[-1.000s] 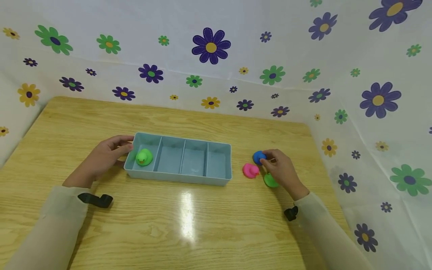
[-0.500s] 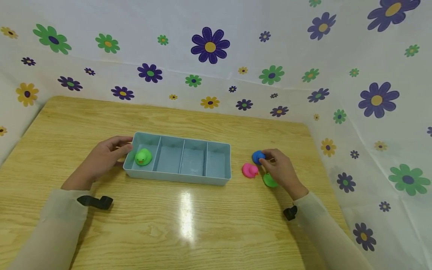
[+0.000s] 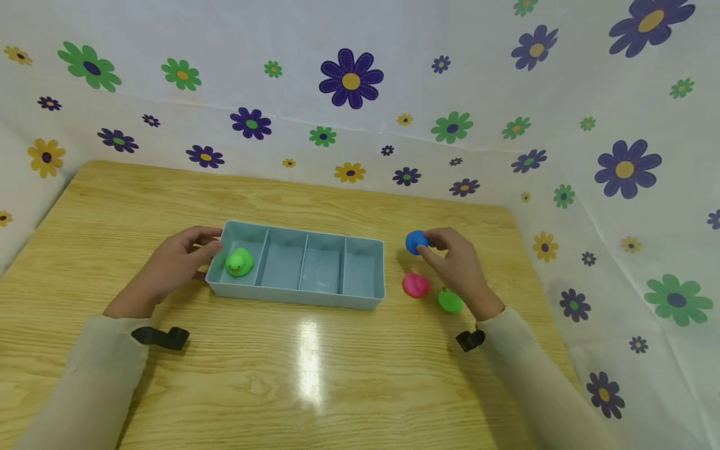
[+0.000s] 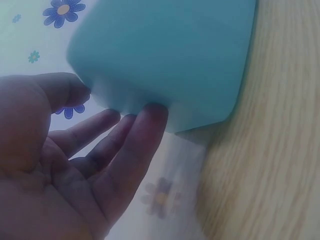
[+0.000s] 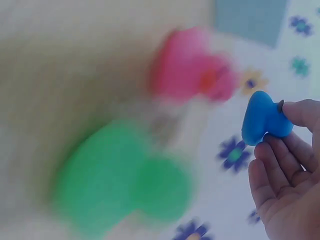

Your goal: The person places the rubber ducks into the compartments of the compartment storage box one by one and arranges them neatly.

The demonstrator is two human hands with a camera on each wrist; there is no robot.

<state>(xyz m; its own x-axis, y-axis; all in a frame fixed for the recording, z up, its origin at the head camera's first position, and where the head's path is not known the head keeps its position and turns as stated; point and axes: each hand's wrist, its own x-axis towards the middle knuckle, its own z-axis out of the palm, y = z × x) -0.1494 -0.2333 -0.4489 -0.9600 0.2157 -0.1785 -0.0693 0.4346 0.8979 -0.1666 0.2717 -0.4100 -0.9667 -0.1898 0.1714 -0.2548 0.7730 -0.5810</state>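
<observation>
My right hand (image 3: 462, 265) pinches a blue rubber duck (image 3: 416, 242) between thumb and fingers, held up over the table right of the divided tray (image 3: 292, 297). In the right wrist view the blue duck (image 5: 265, 120) hangs at the fingertips. Below that hand, a pink duck (image 3: 415, 285) and a green duck (image 3: 450, 300) sit on the table. Another green duck (image 3: 239, 262) stands in the tray's leftmost compartment. My left hand (image 3: 171, 265) touches the tray's left end with relaxed fingers. In the left wrist view its fingertips (image 4: 152, 112) rest against the tray's outer wall (image 4: 165, 55).
The tray has several compartments in a row. A light wooden table (image 3: 242, 375) carries everything. White cloth (image 3: 225, 37) printed with flowers hangs behind the table and along its right side. Dark straps (image 3: 163, 337) circle the wrists.
My right hand has lifted the blue duck off the table and moved it up and left, away from the pink and green ducks. The left hand stays at the tray's end.
</observation>
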